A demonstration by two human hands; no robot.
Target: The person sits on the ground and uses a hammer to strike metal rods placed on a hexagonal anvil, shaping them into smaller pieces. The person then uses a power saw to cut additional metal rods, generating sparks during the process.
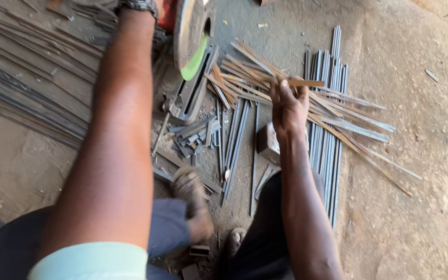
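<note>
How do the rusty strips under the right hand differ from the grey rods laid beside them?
The rusty strips are brownish and fanned out, crossing one another; the grey rods are dark grey and lie parallel in a neat row. The right hand grips one strip; the rods lie untouched. Both are long, thin metal pieces on the dirt floor.

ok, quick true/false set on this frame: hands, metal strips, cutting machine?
1. The right hand grips a rusty flat metal strip. True.
2. The cut-off saw disc sits right of the strip pile. False: it sits left of the pile.
3. Short offcuts lie below the saw. True.
4. The left hand is in plain view, holding a hammer. False: only the left forearm and wristwatch show; the hand is out of frame.
5. The ground is tiled. False: it is bare dirt.
</note>
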